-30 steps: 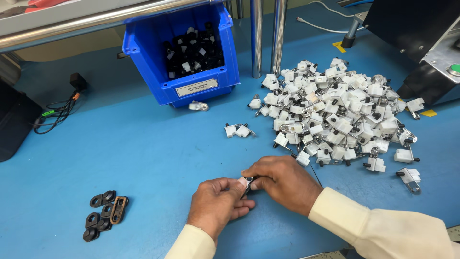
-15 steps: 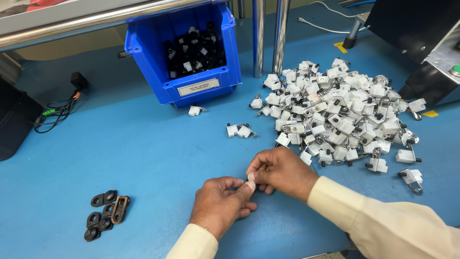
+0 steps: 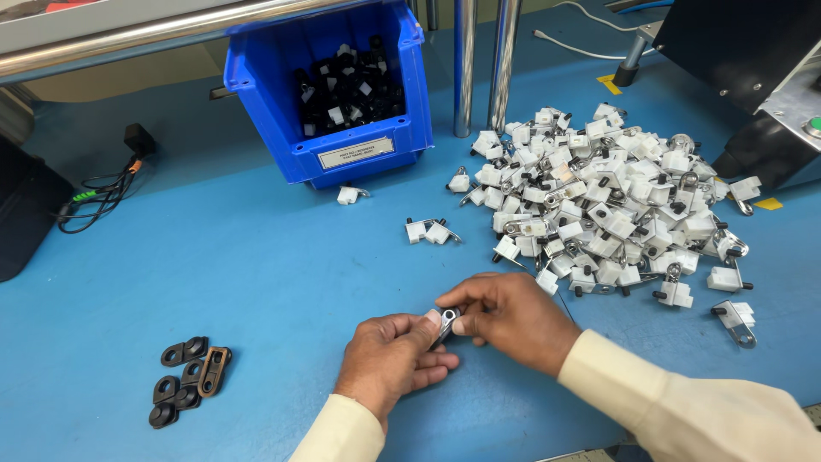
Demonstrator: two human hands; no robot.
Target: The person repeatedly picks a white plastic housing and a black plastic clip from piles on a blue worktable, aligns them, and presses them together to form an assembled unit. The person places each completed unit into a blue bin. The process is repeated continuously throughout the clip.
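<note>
From the head camera I see both hands meeting low over the blue tabletop [image 3: 256, 282], close to its near edge. My left hand [image 3: 389, 359] is curled, its thumb and forefinger pressed onto a small metal clip part [image 3: 445, 323] that sits between the two hands. My right hand [image 3: 511, 318] comes in from the right with its fingers bent and its thumb and fingertips pinching the same part from the other side, so the piece is held off the tabletop by both hands at once. I cannot tell the part's exact shape, since fingers cover most of it; only a short silvery and dark strip shows. Beyond my right hand, toward the far right of the tabletop, lies a loose heap of white clip pieces [image 3: 599, 197] with metal loops and black pins, its nearest pieces just beside my right knuckles. Two stray white pieces [image 3: 428, 231] lie apart from the heap, nearer the middle, and one more [image 3: 349, 195] rests just in front of a blue bin [image 3: 359, 154] at the far edge, which holds black and white small parts. Near the left front corner sits a small cluster of dark flat links [image 3: 188, 381], well apart from my left hand. Two upright metal poles [image 3: 483, 64] stand behind the heap.
</note>
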